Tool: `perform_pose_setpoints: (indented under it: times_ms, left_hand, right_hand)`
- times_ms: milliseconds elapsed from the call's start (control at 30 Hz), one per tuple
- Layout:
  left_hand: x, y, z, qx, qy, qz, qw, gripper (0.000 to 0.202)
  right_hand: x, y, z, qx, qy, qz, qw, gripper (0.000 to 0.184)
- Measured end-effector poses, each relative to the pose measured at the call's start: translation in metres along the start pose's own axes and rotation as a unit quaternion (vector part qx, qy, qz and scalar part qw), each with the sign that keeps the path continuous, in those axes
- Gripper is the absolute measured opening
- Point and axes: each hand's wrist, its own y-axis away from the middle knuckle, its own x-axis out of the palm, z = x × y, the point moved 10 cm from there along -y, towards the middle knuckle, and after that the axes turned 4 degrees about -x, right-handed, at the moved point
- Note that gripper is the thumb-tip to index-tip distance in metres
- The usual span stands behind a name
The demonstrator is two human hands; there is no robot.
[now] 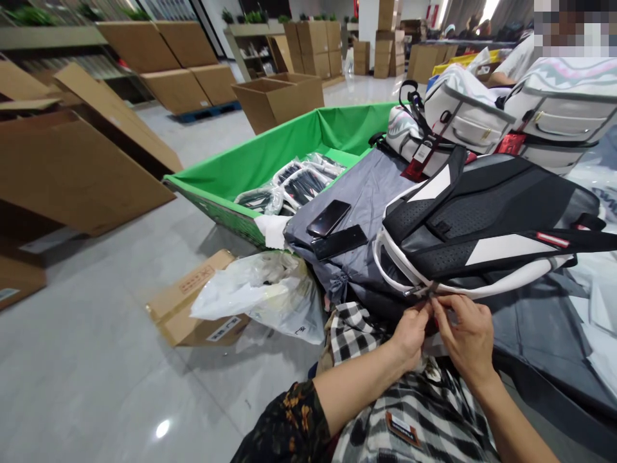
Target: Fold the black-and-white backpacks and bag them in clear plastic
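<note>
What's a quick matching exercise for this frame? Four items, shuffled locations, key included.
Items:
1. black smartphone
2. plastic-wrapped packs
3. left hand
4. white plastic bag

Locations:
A. over a cardboard box
B. at the zipper of the black-and-white backpack
C. inside the green-lined bin
D. on grey fabric

Pairs: 1-D, 2-C, 3-B, 4-A

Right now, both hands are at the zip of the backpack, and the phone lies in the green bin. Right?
No: the phone lies on the grey fabric, not in the green bin; see the head view. The left hand and right hand are at the zip of the backpack.
</note>
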Motion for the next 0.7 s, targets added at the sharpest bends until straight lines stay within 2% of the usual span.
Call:
perform_pose_setpoints:
  times_ms: [67, 200, 367, 533, 600, 700]
  left_hand:
    - [0.002, 0.005, 0.007, -0.018, 0.050, 0.008, 0.999, 0.062]
    - [-0.002, 0.011, 0.016, -0.031, 0.132, -0.022, 0.991, 0.059]
    - [-0.004, 0.007, 0.006, -0.009, 0.068, -0.024, 0.997, 0.059]
    - [-0.009, 0.003, 0.000, 0.020, 0.016, -0.031, 0.999, 0.059]
    - [-0.013, 0.001, 0.002, 0.016, 0.002, -0.043, 0.999, 0.056]
    - [-0.014, 0.000, 0.006, 0.000, -0.001, -0.051, 0.999, 0.057]
  right_hand:
    - [0.000, 0.001, -0.006, 0.022, -0.012, -0.006, 1.000, 0.026]
    - [0.000, 0.007, -0.017, 0.068, -0.026, -0.007, 0.997, 0.037]
    - [0.005, 0.017, -0.034, 0.150, -0.060, -0.009, 0.987, 0.043]
    - [0.007, 0.021, -0.048, 0.194, -0.127, -0.015, 0.973, 0.042]
    - [-0.008, 0.032, -0.067, 0.231, -0.137, -0.023, 0.963, 0.044]
    - [-0.059, 0.072, -0.120, 0.331, -0.095, -0.039, 0.938, 0.053]
